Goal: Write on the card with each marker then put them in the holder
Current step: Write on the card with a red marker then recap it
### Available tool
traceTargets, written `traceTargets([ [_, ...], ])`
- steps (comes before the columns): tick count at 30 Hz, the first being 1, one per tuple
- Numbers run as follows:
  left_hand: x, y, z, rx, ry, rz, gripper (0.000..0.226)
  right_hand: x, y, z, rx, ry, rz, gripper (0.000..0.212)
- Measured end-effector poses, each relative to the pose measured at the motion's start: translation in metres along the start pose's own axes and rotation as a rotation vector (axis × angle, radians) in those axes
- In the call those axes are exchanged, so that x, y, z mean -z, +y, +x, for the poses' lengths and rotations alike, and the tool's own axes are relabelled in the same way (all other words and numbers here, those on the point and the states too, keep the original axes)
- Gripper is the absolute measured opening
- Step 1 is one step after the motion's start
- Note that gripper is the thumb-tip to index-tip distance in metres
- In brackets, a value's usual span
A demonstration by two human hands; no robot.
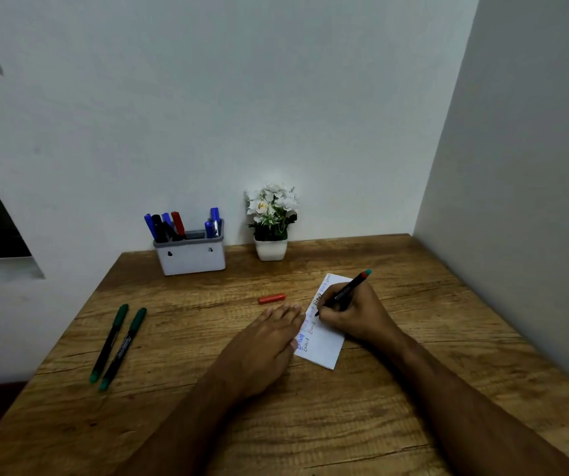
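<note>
Right now the card (322,341) lies on the table (207,424), tilted, with short lines of blue, red and black writing along its left side. All places below are told from this card.

On its upper half rests the right hand (355,316), its fingers (327,304) curled round a black marker (348,290). The tip of that marker touches the card near its left edge, and its red-and-teal end points up and away to the right.

At the card's left edge lies the left hand (266,345), flat on the table, palm down, fingers straight and close together and holding nothing; their tips reach the card's edge.

Just left of the card's top, beyond the left fingertips, a red cap (272,298) lies on its side on the table.

Well to the left of the card, two green markers (118,347) lie side by side, capped and nearly parallel.

Beyond the card and to the left, against the wall (276,97), stands a white holder (192,252) with blue, black and red markers upright in it. Straight beyond the card, also at the wall, is a small white pot of white flowers (271,219).
</note>
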State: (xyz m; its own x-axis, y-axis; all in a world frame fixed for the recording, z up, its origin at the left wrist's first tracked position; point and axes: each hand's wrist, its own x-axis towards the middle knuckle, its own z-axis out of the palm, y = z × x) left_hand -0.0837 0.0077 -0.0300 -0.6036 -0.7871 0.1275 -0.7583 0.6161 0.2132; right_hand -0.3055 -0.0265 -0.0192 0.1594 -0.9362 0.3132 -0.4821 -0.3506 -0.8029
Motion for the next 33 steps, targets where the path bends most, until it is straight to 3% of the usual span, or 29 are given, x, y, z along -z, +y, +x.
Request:
traceTargets([
  [7,0.0,-0.0001,-0.0002,-0.005,0.013,0.007,0.054,-0.0032,0.0023,-0.0008,0.007,-0.058,-0.039,0.008],
  [33,-0.002,-0.0012,-0.0001,0.002,0.009,-0.004,0.054,-0.0031,-0.0029,0.0005,-0.041,0.022,-0.023,0.013],
])
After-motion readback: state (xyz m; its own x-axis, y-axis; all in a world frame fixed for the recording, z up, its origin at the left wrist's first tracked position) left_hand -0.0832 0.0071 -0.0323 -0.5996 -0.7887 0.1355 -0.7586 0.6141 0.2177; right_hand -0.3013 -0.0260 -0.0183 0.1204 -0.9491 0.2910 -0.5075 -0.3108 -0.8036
